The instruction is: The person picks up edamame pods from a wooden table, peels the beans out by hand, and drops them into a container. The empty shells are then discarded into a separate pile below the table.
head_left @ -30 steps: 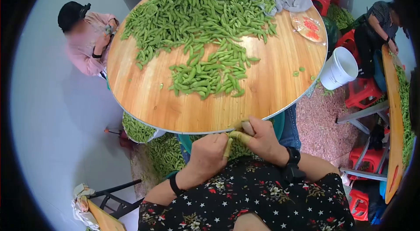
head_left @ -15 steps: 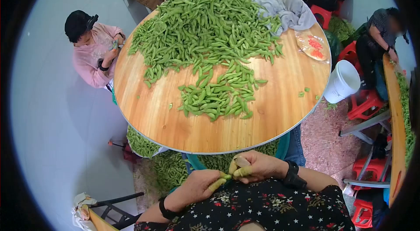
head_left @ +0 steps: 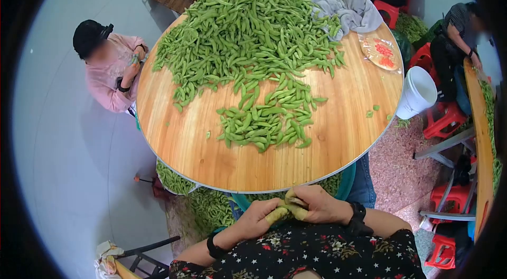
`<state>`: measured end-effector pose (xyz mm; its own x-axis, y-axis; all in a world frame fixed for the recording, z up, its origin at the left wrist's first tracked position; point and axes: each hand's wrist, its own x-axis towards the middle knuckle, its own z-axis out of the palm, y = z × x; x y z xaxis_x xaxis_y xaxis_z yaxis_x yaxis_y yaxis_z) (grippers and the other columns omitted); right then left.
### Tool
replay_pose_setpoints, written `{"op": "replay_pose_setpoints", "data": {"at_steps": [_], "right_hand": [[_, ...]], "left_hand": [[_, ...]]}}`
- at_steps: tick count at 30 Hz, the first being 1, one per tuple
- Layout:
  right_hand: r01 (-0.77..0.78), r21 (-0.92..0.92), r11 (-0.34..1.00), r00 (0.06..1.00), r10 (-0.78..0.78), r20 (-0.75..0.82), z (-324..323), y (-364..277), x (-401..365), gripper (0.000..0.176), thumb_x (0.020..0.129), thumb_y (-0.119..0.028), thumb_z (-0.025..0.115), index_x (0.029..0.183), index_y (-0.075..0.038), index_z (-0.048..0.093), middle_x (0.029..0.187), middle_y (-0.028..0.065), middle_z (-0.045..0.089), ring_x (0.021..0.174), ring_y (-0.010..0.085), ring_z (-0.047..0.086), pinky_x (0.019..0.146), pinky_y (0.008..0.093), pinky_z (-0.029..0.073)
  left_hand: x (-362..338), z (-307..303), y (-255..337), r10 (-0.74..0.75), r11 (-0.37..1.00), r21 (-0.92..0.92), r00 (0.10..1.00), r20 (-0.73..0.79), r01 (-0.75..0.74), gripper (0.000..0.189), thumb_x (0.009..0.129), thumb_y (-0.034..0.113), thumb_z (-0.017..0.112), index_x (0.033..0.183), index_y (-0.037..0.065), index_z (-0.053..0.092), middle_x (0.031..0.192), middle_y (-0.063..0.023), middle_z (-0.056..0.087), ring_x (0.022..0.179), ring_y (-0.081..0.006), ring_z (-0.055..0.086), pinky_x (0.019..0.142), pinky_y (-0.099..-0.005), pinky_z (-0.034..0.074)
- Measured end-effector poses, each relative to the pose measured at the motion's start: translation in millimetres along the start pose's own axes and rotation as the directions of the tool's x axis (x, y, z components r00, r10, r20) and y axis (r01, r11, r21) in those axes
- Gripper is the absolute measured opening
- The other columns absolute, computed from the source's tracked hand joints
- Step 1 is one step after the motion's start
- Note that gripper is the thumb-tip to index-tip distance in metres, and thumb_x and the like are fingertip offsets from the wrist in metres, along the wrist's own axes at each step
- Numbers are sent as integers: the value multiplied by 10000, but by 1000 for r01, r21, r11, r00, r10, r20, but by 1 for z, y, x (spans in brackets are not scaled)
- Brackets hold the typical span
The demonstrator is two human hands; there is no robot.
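Observation:
My left hand (head_left: 262, 218) is closed in front of the patterned shirt, its wrapped fingertips pressed against those of my right hand (head_left: 315, 205). My right hand is closed too, with something thin and pale between thumb and fingers. What my left fingers pinch is hidden. Beyond both hands is the round wooden table (head_left: 179, 157), which bears a big heap of green pods (head_left: 248, 31) and a smaller group of pods (head_left: 264, 126) nearer its front edge. Under that edge, a teal tub (head_left: 347, 180) holds more greens.
A person in pink (head_left: 108, 76) sits at the left. A grey cloth (head_left: 351, 12) and a bagged round item (head_left: 379, 53) lie at the table's right. Beside it are a white bucket (head_left: 417, 92) and red stools (head_left: 444, 120). Another person (head_left: 459, 31) sits at the far right.
My hands have come closer together, and the green bit seen at my left fingertips no longer shows. The view has shifted slightly. The person in pink has raised their head.

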<state>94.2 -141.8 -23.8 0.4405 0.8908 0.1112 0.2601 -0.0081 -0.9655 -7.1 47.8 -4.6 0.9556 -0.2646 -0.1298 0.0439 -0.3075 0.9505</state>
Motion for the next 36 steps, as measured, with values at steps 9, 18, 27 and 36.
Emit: {"op": "replay_pose_setpoints", "data": {"at_steps": [9, 18, 27, 36], "right_hand": [[-11, -20, 1000, 1000, 12, 20, 0, -7, 11, 175, 824, -82, 618, 947, -17, 513, 760, 86, 549, 663, 198, 565, 595, 324, 451], [174, -68, 982, 983, -177, -49, -2, -21, 12, 184, 907, -121, 597, 1041, -9, 540, 755, 109, 581, 720, 202, 590, 650, 312, 465], [-6, 60, 998, 974, -7, 225, -14, -34, 14, 188, 859, -132, 626, 992, -40, 531, 689, 90, 499, 643, 212, 524, 608, 333, 442], [191, -72, 979, 906, -148, 397, -7, -9, 23, 228, 753, -80, 611, 949, -48, 498, 741, 161, 559, 693, 384, 583, 598, 426, 459]], "left_hand": [[-1, -8, 6, -81, 996, -29, 995, 64, 83, 220, 966, 204, 498, 905, 9, 578, 702, -76, 567, 612, -177, 543, 574, -298, 420], [-8, -13, 6, -117, 329, -873, 933, 341, 360, 317, 1016, 304, 450, 929, 27, 579, 586, 29, 438, 519, -74, 365, 499, -198, 283], [-19, -20, 36, -154, 987, -22, 980, 126, 157, 290, 979, 275, 455, 884, 32, 581, 659, -111, 562, 616, -248, 583, 571, -335, 434], [-30, 14, 23, -277, 957, 77, 959, -49, 281, 306, 977, 306, 489, 976, 27, 617, 709, -101, 575, 601, -188, 542, 587, -295, 430]]}}
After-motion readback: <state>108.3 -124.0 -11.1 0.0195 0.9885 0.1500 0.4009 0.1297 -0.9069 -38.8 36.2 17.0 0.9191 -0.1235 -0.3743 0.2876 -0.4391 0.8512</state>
